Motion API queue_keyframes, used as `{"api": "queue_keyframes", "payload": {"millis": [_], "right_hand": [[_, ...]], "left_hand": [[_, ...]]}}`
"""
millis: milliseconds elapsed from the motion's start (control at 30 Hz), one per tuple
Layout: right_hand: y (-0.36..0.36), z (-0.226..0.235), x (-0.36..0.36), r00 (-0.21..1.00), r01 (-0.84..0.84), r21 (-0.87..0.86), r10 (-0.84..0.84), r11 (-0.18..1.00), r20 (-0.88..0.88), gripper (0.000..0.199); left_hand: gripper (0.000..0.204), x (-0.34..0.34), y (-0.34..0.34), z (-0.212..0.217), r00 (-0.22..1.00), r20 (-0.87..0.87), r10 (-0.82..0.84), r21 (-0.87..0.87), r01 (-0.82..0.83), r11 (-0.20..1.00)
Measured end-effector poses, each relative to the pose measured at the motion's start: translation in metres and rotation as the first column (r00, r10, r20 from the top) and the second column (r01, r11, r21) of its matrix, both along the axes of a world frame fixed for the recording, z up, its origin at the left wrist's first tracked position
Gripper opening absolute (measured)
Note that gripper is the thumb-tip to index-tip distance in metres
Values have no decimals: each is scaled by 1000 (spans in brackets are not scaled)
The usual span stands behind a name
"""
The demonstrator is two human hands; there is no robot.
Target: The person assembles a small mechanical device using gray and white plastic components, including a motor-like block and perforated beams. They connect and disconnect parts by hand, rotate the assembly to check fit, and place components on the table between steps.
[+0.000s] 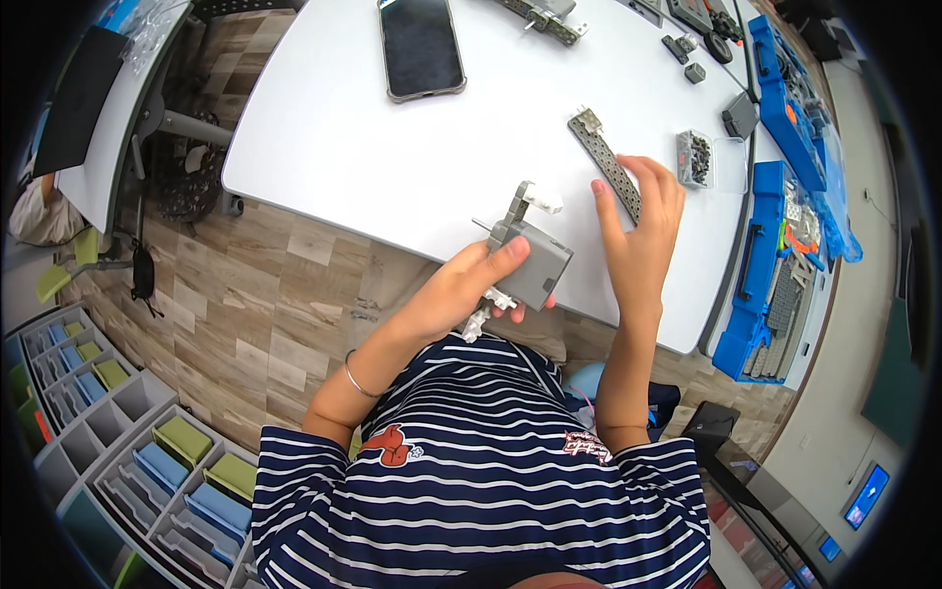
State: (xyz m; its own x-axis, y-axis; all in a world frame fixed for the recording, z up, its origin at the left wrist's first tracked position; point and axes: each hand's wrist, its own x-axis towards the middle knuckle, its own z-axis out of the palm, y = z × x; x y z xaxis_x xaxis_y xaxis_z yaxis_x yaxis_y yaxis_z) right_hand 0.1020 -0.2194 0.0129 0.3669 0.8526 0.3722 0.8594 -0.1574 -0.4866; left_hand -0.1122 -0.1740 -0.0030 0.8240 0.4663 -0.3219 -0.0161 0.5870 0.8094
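My left hand is closed around a grey motor block, which has a thin metal shaft, a small upright arm and white connector pieces on it. The block is held over the table's near edge. My right hand has its thumb and fingers apart on either side of a long grey perforated beam. The beam lies slantwise on the white table with a pale connector at its far end. Whether my fingertips touch the beam is hard to tell.
A black phone lies at the far left. Another grey built piece is at the far edge. To the right are a clear box of small dark parts, a grey block and blue parts cases.
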Motion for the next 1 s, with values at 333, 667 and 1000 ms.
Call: {"api": "queue_keyframes", "payload": {"millis": [333, 667, 1000], "right_hand": [[-7, -19, 23, 991, 23, -104, -36, 994, -129, 25], [-16, -10, 17, 963, 10, -76, -31, 997, -269, 21], [-20, 33, 19, 840, -345, 66, 339, 936, -424, 16]], "left_hand": [[75, 0, 8, -17, 954, 293, -64, -235, 137, 962], [73, 4, 7, -30, 879, 452, 152, -727, 264, 634], [72, 0, 21, 4, 897, -155, -415, -152, 393, 907]]}}
